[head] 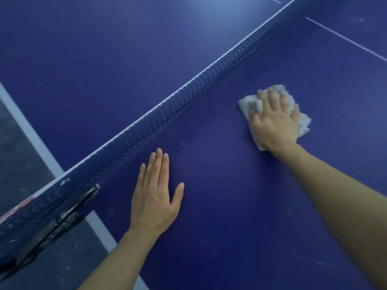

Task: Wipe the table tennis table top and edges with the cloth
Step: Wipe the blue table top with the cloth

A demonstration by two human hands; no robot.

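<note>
While the left hand (154,197) is laid flat and released on the blue table tennis table (230,206) beside the net (188,97), a white cloth (251,104) is pressed onto the top by the right hand (274,120) — fingers spread, not clenched.

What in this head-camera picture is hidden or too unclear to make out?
- Middle of the crumpled white cloth: covered by the right hand.
- Red label on the dark net: blurred, unreadable.
- Net clamp: blurred, lower part cut off at the left edge.
- Blue table top: far end out of frame.
</note>
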